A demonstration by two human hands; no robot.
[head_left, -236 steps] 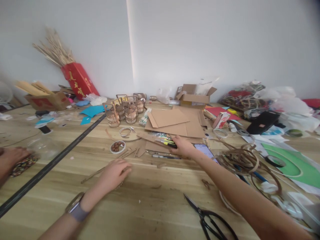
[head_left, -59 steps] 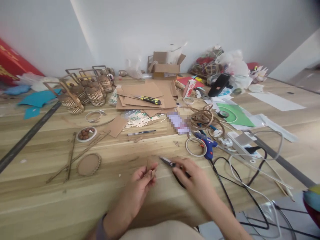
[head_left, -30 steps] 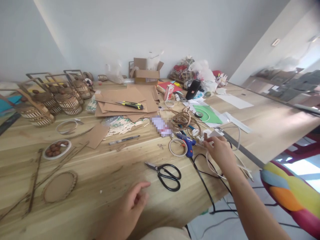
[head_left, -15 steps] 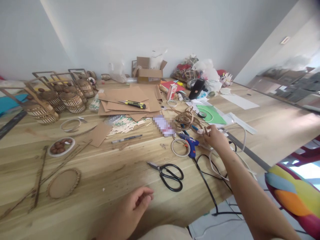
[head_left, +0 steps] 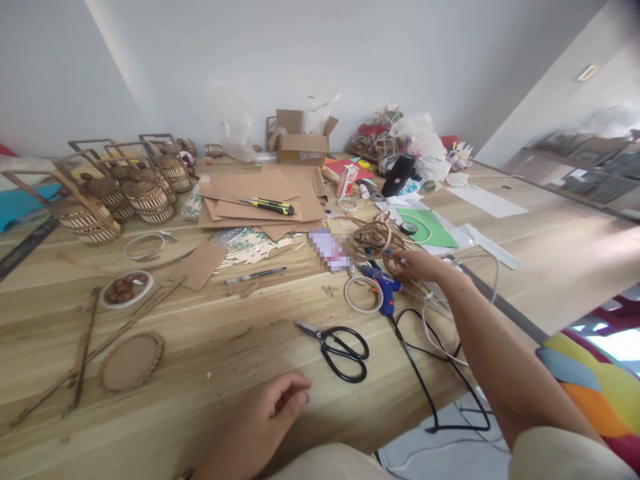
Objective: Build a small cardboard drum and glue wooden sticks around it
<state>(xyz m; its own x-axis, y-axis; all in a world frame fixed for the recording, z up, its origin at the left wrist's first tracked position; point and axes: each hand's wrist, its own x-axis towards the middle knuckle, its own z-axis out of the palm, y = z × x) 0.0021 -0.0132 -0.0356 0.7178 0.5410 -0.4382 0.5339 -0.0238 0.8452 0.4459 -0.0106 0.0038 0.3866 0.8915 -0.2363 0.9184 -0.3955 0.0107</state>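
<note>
My right hand (head_left: 417,265) reaches over the right part of the table, its fingers at the edge of a coil of brown strips (head_left: 373,235); whether they grip anything is too small to tell. Just left of and below it lie a blue glue gun (head_left: 387,293) and a white tape ring (head_left: 364,295). My left hand (head_left: 285,403) rests near the front edge, its fingers loosely curled with a gap to the thumb and nothing held. Black-handled scissors (head_left: 345,353) lie to its upper right, blades partly apart.
Small baskets with handles (head_left: 150,197) stand at the back left. Cardboard sheets (head_left: 260,193) bear a yellow cutter. A bowl of brown balls (head_left: 127,289), a round cardboard piece (head_left: 131,362) and twigs lie left. Black cable (head_left: 415,367) hangs over the front edge.
My right hand has moved left toward the coil of strips, and its forearm with it. The view has shifted slightly. My left hand has hardly moved.
</note>
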